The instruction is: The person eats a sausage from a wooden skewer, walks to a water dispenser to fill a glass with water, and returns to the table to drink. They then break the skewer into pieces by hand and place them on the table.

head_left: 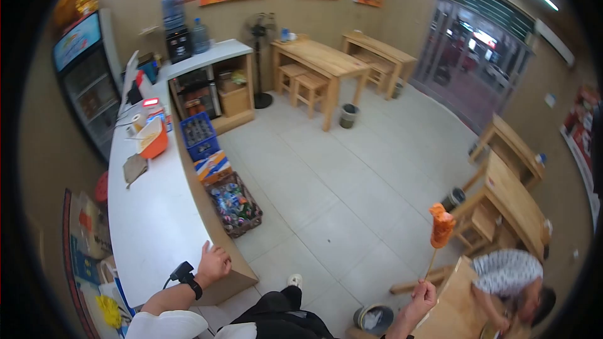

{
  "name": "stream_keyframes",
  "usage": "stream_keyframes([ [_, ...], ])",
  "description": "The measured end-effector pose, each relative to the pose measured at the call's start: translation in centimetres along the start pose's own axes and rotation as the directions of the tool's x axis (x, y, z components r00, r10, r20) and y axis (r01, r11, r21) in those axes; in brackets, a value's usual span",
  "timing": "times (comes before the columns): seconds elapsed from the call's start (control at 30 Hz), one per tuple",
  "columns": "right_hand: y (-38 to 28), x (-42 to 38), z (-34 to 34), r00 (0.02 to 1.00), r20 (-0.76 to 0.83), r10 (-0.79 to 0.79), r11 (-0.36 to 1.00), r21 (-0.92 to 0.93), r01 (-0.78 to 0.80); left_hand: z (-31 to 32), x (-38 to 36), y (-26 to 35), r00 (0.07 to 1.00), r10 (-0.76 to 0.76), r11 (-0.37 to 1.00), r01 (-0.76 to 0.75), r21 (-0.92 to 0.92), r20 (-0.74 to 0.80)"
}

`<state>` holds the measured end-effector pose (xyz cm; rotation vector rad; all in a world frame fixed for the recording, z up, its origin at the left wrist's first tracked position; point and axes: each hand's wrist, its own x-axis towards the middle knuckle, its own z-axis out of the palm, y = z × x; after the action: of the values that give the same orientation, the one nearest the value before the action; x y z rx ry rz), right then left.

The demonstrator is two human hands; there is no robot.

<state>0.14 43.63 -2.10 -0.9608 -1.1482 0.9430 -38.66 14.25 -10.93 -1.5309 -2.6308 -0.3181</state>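
The skewered food (pixel 441 228) is upright on its stick, pinched in your right hand (pixel 423 294); your left hand (pixel 215 260), fingers apart, is near the white counter (pixel 157 213).

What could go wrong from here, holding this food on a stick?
The food sits at the top of a thin stick gripped low in your right hand, so it might tip or slip off. Your right hand is also close to the table where someone is bent over, so a bump seems possible.
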Motion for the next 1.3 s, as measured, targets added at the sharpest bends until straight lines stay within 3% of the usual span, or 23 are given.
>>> stream_keyframes([
  [0.17,2.3,5.6,8.8,0.995,0.098,-0.015,0.997,0.076,0.008,-0.3,0.2,-0.5,1.0,-0.017,1.0,0.017,0.001,0.008],
  [0.43,4.9,12.1,19.6,0.948,0.299,-0.111,0.989,0.123,0.077,-1.4,1.0,-0.3,0.981,-0.053,0.999,0.054,0.002,0.188],
  [0.57,5.6,14.0,24.1,0.952,0.306,-0.025,0.997,0.078,0.001,-1.7,1.7,0.0,0.978,-0.076,0.996,0.082,-0.025,0.193],
  [0.67,7.9,16.4,26.9,0.927,0.376,0.001,0.991,0.122,-0.05,-3.5,3.9,1.3,0.965,-0.118,0.991,0.099,0.091,0.236],
  [0.73,9.1,18.5,28.8,0.901,0.431,0.053,0.985,0.125,-0.118,-4.2,6.3,2.8,0.841,-0.438,0.885,0.466,-0.016,0.318],
  [0.8,10.2,20.5,31.2,0.9,0.43,0.071,0.98,0.14,-0.144,-0.4,7.3,2.7,0.853,-0.462,0.868,0.492,-0.076,0.244],
  [0.87,11.2,22.7,33.3,0.913,0.397,0.09,0.972,0.165,-0.168,-0.4,11.7,2.9,0.872,-0.458,0.868,0.48,-0.129,0.17],
  [0.93,12.4,25.7,35.4,0.857,0.513,0.041,0.978,0.155,-0.14,-3.0,19.3,6.1,0.795,-0.52,0.761,0.598,-0.253,0.314],
  [0.97,13.1,27.1,36.3,0.853,0.521,0.047,0.977,0.155,-0.149,-2.3,22.0,7.0,0.812,-0.493,0.781,0.571,-0.254,0.311],
  [1.03,13.7,30.6,38.4,0.839,0.543,0.026,0.971,0.185,-0.149,0.8,27.8,8.5,0.742,-0.544,0.361,0.629,-0.689,0.392],
  [1.07,13.6,32.1,39.4,0.823,0.567,0.013,0.965,0.21,-0.16,7.0,28.7,7.7,0.763,-0.548,0.186,0.511,-0.839,0.342],
  [1.17,14.0,36.6,41.8,0.834,0.552,-0.032,0.948,0.281,-0.149,-0.1,41.1,14.3,0.863,-0.409,0.375,0.456,-0.807,0.297],
  [1.2,14.5,38.1,42.5,0.818,0.57,-0.071,0.94,0.313,-0.136,0.5,44.1,14.9,0.874,-0.388,0.392,0.442,-0.807,0.291],
  [1.3,15.7,41.6,43.4,0.802,0.59,-0.094,0.938,0.322,-0.127,2.6,51.9,17.0,0.96,-0.105,0.549,0.274,-0.789,0.26],
])
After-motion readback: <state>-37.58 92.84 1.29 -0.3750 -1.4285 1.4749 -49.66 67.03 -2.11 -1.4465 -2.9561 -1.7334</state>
